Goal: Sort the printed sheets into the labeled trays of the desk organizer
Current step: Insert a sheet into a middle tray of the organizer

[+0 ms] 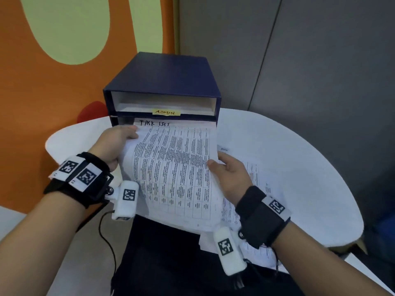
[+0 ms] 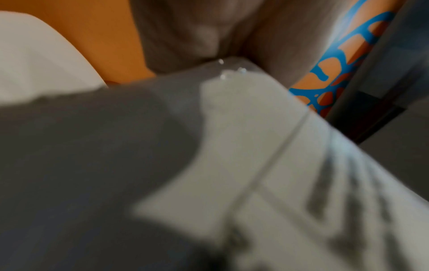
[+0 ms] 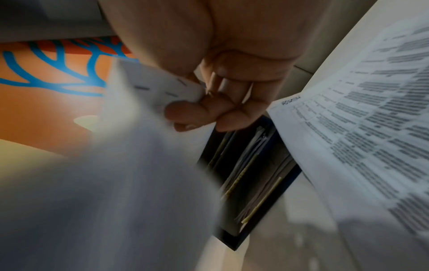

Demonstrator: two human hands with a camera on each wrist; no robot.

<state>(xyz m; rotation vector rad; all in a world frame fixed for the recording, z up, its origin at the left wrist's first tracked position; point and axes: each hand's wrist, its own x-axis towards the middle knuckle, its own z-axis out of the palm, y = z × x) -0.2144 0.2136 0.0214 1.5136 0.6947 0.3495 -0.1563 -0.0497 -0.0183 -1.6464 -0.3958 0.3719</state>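
A dark blue desk organizer stands on the round white table, its top tray tagged with a yellow ADMIN label. I hold a printed sheet headed "TASK LIST" with its far edge at the mouth of the tray below. My left hand grips the sheet's left edge. My right hand pinches the right edge between thumb and fingers. The left wrist view shows only blurred paper. More printed sheets lie on the table under my right hand.
The organizer shows tray edges with yellow labels in the right wrist view. An orange and green wall stands at left, grey panels at right. My dark trousers are below the table edge. A cable hangs from the left wristband.
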